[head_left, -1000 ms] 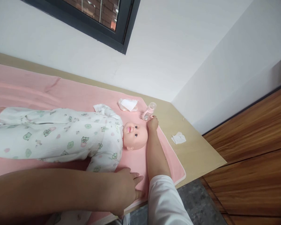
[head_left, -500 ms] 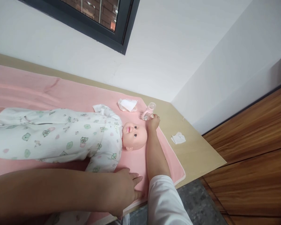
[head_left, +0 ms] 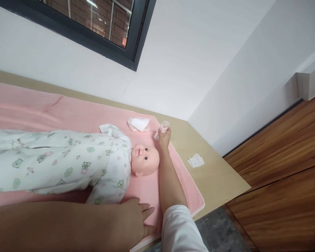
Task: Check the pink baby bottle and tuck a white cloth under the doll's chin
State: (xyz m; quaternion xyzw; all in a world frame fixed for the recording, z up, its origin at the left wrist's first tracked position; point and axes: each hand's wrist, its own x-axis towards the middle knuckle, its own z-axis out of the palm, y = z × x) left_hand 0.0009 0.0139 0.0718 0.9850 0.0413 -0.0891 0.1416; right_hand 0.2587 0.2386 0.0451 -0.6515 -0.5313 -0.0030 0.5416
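Observation:
Beyond the doll's head, my right hand (head_left: pixel 165 138) is closed around a clear baby bottle (head_left: pixel 165 124) with a pink collar; the fingers cover much of its body. The doll (head_left: pixel 146 160) lies on its back on a pink blanket (head_left: pixel 144 190), dressed in a white sleepsuit (head_left: pixel 68 157) printed with green and pink bears. My left hand (head_left: pixel 136 221) rests on the blanket near the table's front edge, below the doll's arm, fingers spread and holding nothing. A pack of wipes (head_left: pixel 139 124) with a white sheet showing lies to the left of the bottle.
A folded white cloth or tissue (head_left: pixel 196 160) lies on the bare wooden tabletop (head_left: pixel 217 182) to the right. The wall (head_left: pixel 162 77) with a dark window frame (head_left: pixel 105 54) runs behind the table. Wooden cabinet panels (head_left: pixel 278 157) stand at the right.
My right hand has moved from beside the bottle's base to a grip around it. The left hand still rests on the blanket. The view has shifted slightly.

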